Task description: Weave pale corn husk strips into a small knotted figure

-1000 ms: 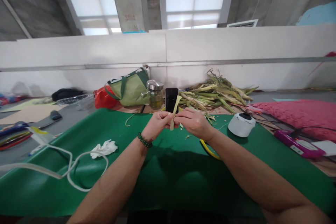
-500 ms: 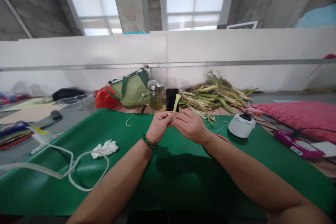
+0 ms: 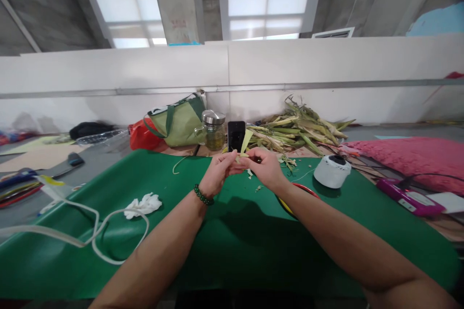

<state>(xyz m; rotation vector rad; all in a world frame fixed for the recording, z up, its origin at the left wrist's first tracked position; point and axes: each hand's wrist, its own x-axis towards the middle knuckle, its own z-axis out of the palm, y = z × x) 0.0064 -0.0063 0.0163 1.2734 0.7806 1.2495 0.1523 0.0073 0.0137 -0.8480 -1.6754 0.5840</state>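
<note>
My left hand (image 3: pixel 218 172) and my right hand (image 3: pixel 265 168) meet over the green mat, in front of an upright phone (image 3: pixel 236 134). Between their fingertips they pinch a pale yellow-green strip of plant leaf (image 3: pixel 246 140), whose free end sticks up. Both hands are closed on it, and its lower part is partly hidden by the fingers. A bracelet of dark green beads (image 3: pixel 202 195) circles my left wrist. Small pale scraps (image 3: pixel 250 173) lie by my right hand. Under my right forearm shows part of a red and yellow ring (image 3: pixel 288 205).
The green mat (image 3: pixel 166 260) covers the table. At the back stand a green bag (image 3: pixel 181 123), a glass mug (image 3: pixel 213 135) and a heap of leaves and stalks (image 3: pixel 300 130). A white thread spool (image 3: pixel 331 172) sits right; a white cable (image 3: pixel 96 231) and crumpled tissue (image 3: pixel 144 205) lie left.
My right hand has turned and drawn slightly away from my left, its fingers now pinching the strip lower down. More of the red and yellow ring shows beside my forearm.
</note>
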